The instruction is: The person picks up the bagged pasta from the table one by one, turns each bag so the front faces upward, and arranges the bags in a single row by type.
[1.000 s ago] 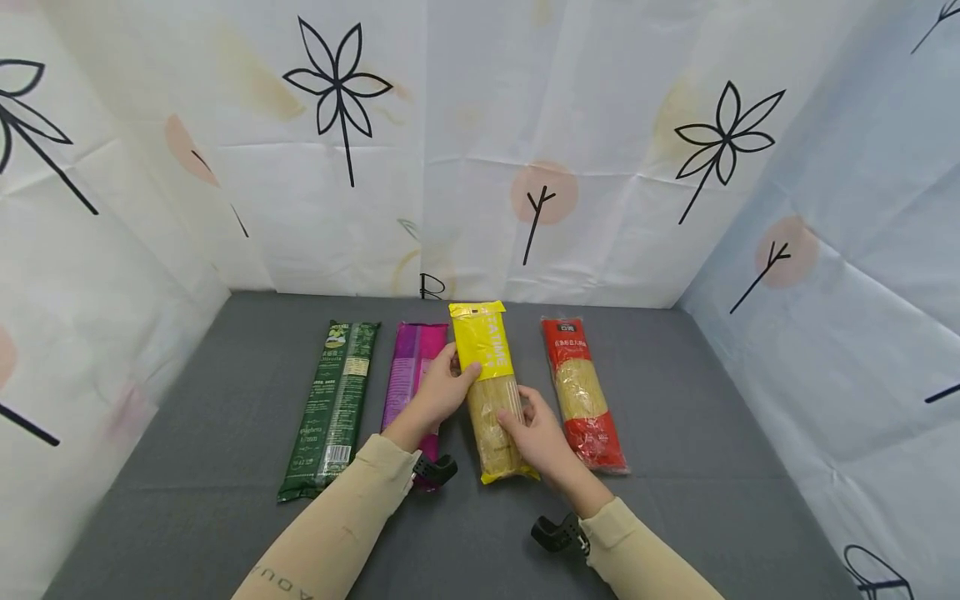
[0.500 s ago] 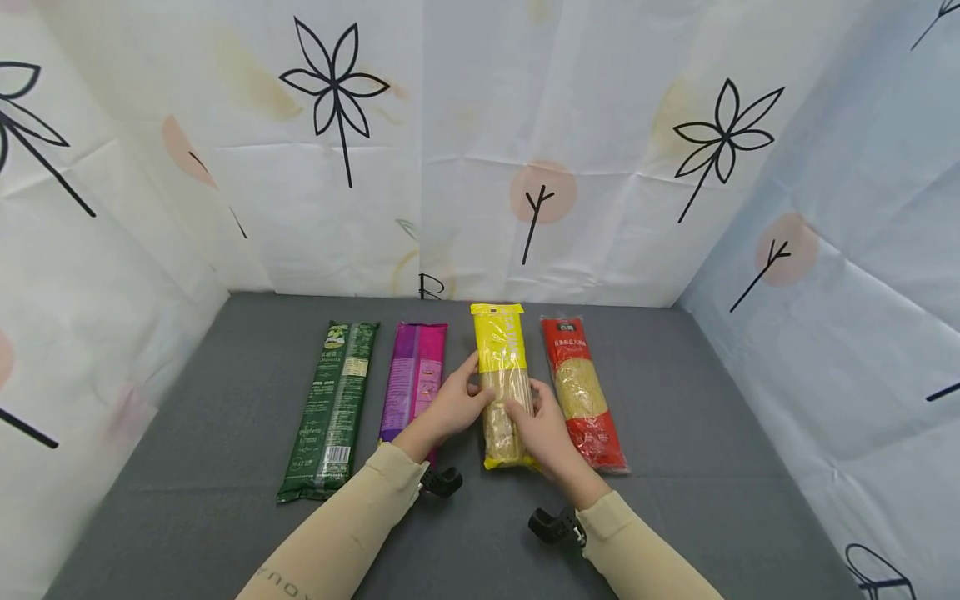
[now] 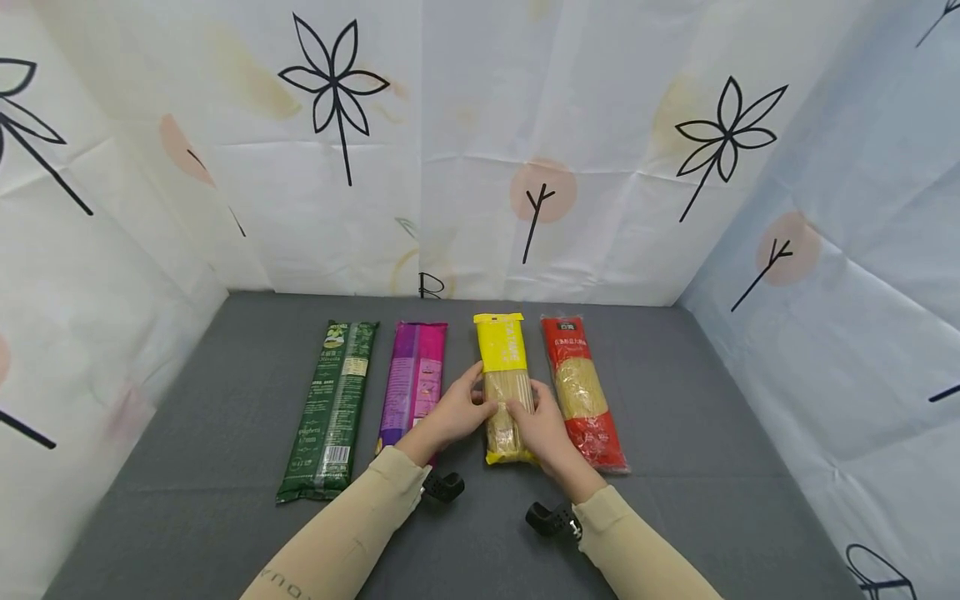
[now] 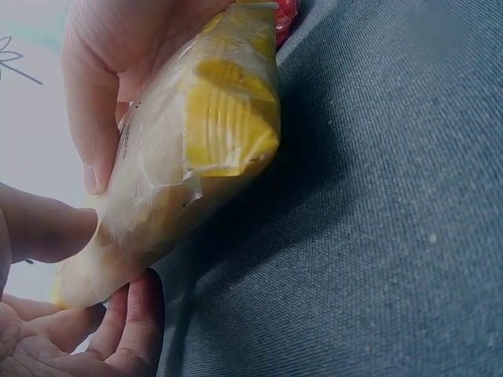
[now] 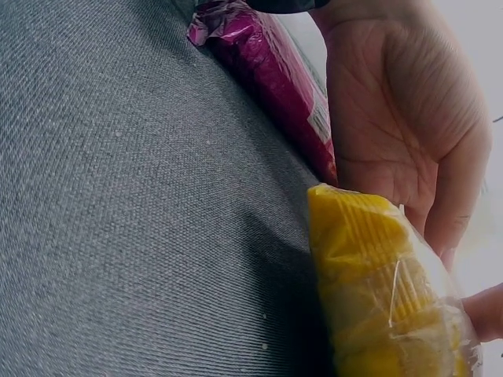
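Note:
Both hands hold a yellow pack of spaghetti (image 3: 502,343) with a clear lower half. My left hand (image 3: 456,414) grips its left side, thumb on top; the left wrist view shows fingers (image 4: 137,322) curled against its underside. On the right side, my right hand (image 3: 542,425) grips it with the thumb over the front. A dark shadow lies under the near end of the pack (image 5: 365,259) in the right wrist view. To the left is a purple and pink pack (image 3: 416,375), partly behind the left forearm. A red pack of spaghetti (image 3: 583,387) lies close by on the right.
A long green pack (image 3: 330,412) lies farthest left on the grey cloth-covered table (image 3: 675,517). White printed fabric (image 3: 480,125) hangs behind the table and along both sides. Each wrist wears a black camera mount (image 3: 444,486).
The yellow pack has moved right, away from the purple pack, and turned straighter. Over the last half second it came slightly nearer. Both hands moved with it, keeping their grip.

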Demonstrator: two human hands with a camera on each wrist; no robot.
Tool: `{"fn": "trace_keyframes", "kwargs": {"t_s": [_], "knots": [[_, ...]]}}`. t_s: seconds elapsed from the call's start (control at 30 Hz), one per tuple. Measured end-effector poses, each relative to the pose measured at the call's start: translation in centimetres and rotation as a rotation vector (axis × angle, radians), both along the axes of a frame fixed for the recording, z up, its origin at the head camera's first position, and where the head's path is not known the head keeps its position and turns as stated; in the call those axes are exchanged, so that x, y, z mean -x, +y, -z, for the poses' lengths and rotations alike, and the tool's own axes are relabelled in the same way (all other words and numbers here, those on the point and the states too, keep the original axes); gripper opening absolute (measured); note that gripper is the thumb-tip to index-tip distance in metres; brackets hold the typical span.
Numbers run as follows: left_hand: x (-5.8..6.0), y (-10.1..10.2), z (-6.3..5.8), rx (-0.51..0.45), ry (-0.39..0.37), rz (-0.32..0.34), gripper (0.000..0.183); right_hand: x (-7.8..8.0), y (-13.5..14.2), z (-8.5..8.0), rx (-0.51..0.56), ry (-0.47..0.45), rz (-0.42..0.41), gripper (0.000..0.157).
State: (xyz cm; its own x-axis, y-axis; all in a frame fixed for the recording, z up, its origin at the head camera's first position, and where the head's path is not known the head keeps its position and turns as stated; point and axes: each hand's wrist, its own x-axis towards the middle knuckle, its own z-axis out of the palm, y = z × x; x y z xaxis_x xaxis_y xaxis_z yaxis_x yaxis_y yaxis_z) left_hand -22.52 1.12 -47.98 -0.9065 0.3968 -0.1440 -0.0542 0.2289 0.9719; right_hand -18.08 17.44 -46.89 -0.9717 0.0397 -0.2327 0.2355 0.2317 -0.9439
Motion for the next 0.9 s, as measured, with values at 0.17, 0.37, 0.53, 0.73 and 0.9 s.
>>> {"fn": "trace_keyframes", "kwargs": {"t_s": [0.17, 0.37, 0.53, 0.73, 0.9], "knots": [[0.1, 0.0, 0.4, 0.007, -0.013, 0.001, 0.08, 0.1, -0.1, 0.6, -0.022, 0.021, -0.02, 0.056], [0.1, -0.1, 0.6, 0.024, -0.023, 0.009, 0.079, 0.1, 0.0, 0.6, -0.063, 0.016, -0.037, 0.055], [0.0, -0.1, 0.2, 0.067, -0.029, 0.024, 0.08, -0.3, 0.2, -0.3, -0.22, 0.016, -0.04, 0.056], [-0.3, 0.0, -0.4, 0.157, -0.009, 0.014, 0.079, -0.6, 0.7, -0.9, -0.32, 0.062, -0.076, 0.054], [-0.4, -0.1, -0.6, 0.242, 0.031, 0.022, 0.075, -0.6, 1.0, -1.5, -0.394, 0.082, -0.065, 0.053]]}}
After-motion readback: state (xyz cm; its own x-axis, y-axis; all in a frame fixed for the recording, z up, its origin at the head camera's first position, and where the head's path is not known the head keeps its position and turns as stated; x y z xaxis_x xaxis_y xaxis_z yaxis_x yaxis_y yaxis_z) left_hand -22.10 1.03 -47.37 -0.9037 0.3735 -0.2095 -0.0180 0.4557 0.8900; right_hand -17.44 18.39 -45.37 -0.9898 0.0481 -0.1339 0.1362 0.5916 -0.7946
